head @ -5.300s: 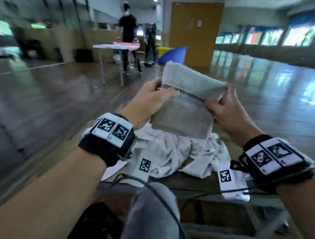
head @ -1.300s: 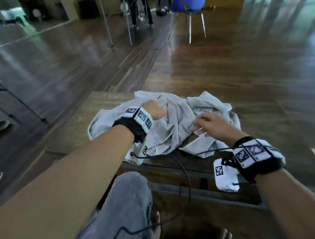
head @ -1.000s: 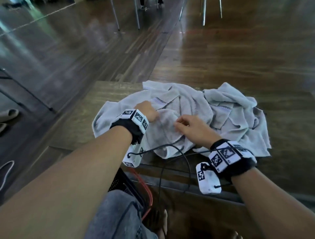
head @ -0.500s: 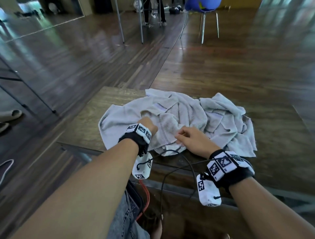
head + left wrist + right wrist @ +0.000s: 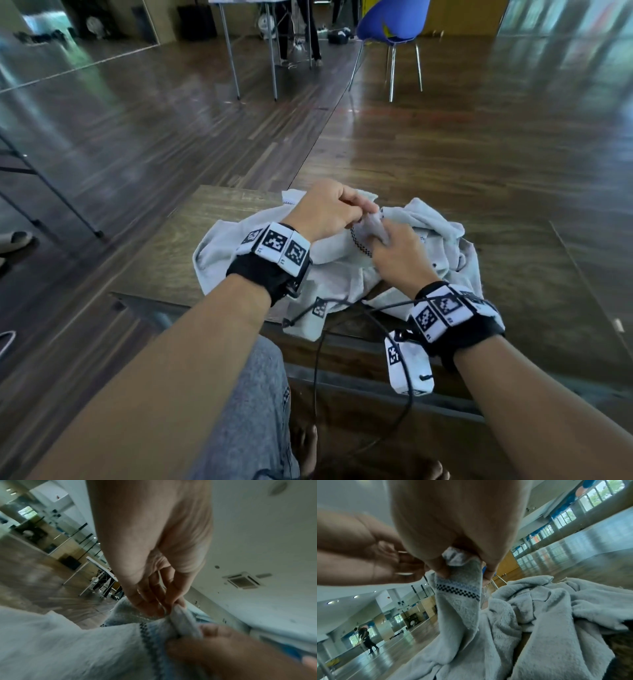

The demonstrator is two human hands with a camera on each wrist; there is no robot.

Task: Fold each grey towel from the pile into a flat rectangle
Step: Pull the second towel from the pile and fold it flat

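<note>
A pile of crumpled grey towels (image 5: 442, 236) lies on a low wooden table (image 5: 219, 219). Above the pile both hands hold the edge of one grey towel (image 5: 460, 601) with a black checkered band (image 5: 457, 590). My right hand (image 5: 394, 250) grips the bunched edge, thumb and fingers curled round it, as the right wrist view shows. My left hand (image 5: 329, 212) pinches the same edge just beside it with its fingertips (image 5: 175, 605). The towel hangs from the hands down onto the pile (image 5: 556, 615).
A blue chair (image 5: 394, 24) and a table's metal legs (image 5: 233, 51) stand on the wooden floor beyond. Cables (image 5: 318, 342) run from the wrist cameras over the table's near edge. My knee in grey trousers (image 5: 253, 411) is below. A sandal (image 5: 13, 240) lies at the left.
Both hands rose from the pile's near side and came together on one towel's banded edge, lifting it. About five seconds ago they held a folded towel up in the air.
</note>
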